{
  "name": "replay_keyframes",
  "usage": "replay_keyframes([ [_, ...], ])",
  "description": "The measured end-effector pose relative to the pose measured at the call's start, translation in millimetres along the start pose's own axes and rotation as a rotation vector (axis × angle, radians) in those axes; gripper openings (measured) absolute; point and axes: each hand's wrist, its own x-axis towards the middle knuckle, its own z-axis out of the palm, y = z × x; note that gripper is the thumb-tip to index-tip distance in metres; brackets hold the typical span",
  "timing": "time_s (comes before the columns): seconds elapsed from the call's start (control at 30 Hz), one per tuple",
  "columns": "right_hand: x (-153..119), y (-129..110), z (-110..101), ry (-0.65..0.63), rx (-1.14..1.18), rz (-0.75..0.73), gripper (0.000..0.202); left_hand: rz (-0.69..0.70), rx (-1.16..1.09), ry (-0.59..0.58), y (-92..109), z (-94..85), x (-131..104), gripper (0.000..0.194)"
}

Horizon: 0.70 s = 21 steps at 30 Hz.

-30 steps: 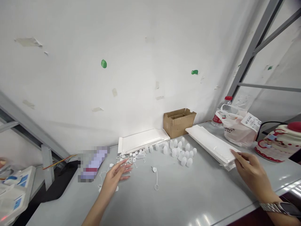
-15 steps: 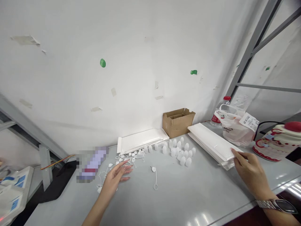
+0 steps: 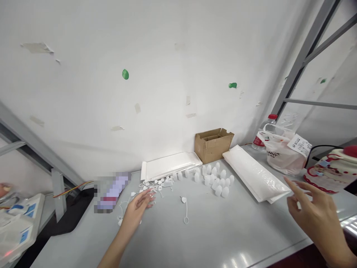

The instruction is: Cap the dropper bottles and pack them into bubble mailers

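My left hand [image 3: 137, 209] hovers or rests at the left of the table, its fingers stretched out and holding nothing I can see. Close to it lie tangled small white plastic caps with straps [image 3: 160, 184]. A single white piece with a strap and ring [image 3: 186, 212] lies by itself to its right. My right hand [image 3: 315, 212] is open, fingers apart, just right of a stack of flat white packets [image 3: 255, 173] with clear film. Several white egg-shaped pieces [image 3: 222, 182] stand in the middle.
At the back is an open cardboard box [image 3: 213, 147] beside another flat white packet [image 3: 170, 166]. Rightward are a red-capped bottle [image 3: 259, 139], a plastic bag [image 3: 286, 156] and a decorated jug [image 3: 331, 173]. A blurred purple item [image 3: 114, 191] lies left. Metal posts frame both sides.
My right hand has let go of the packet stack's near corner and moved right, its fingers spreading. The packets now lie flatter. My left hand has barely moved, and the view has shifted slightly.
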Motion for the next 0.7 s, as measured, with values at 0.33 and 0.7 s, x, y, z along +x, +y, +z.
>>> replay_keyframes([
  [0.33, 43, -135, 6, -0.066, 0.652, -0.298, 0.040, 0.171, 0.863, 0.251, -23, -33.8, -3, 0.046],
  [0.7, 73, -226, 28, -0.645, 0.901, -0.396, 0.009, 0.185, 0.834, 0.177, -5, -13.9, 16, 0.025],
])
